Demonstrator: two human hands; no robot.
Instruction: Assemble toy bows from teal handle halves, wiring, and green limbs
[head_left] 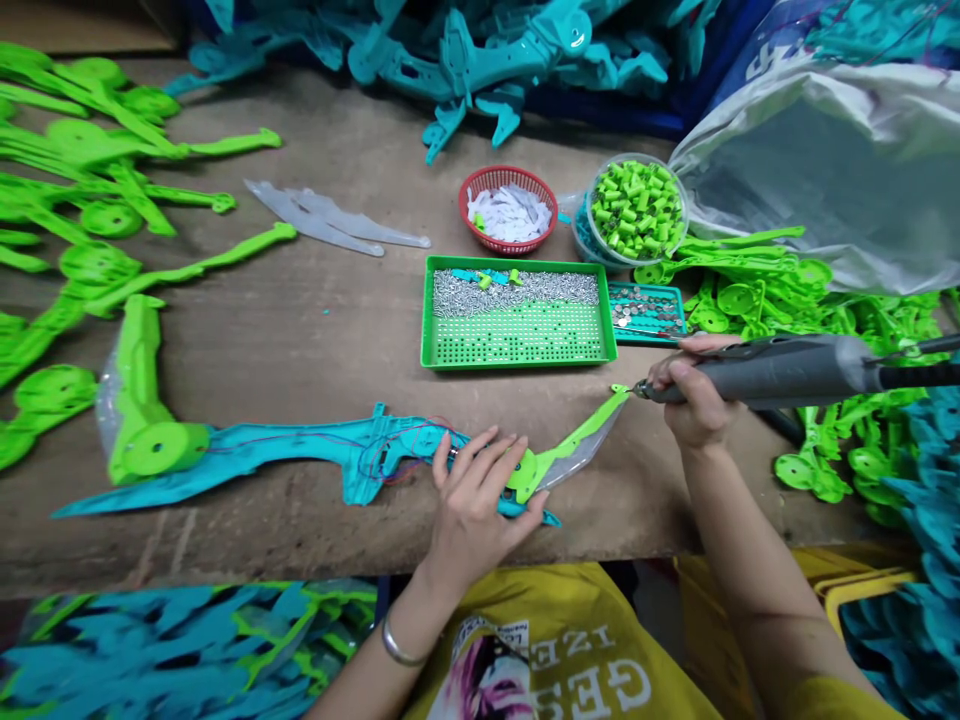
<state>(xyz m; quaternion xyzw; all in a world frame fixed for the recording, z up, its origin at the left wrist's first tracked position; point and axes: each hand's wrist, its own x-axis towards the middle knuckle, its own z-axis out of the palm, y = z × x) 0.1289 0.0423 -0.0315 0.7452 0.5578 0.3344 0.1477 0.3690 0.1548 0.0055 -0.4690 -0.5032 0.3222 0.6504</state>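
My right hand (696, 400) is wrapped round a grey electric screwdriver (802, 370) held nearly level. Its bit meets the tip of a lime-green arm (566, 447) edged with a clear grey blade (592, 450). My left hand (474, 500) lies with fingers stretched over the joint where that arm meets a long turquoise plastic toy part (292, 445). A thin red wire (367, 462) loops over the turquoise part. At its left end stands a second lime-green arm (139, 375) with a round hub. What lies under my left palm is hidden.
A green tray (517, 362) of screws sits ahead, beside a small teal tray (649, 312) of metal pieces. Behind are a red basket (476, 225) of clear strips and a tub (637, 212) of green caps. Green parts (82, 190) and two clear blades (322, 215) lie left.
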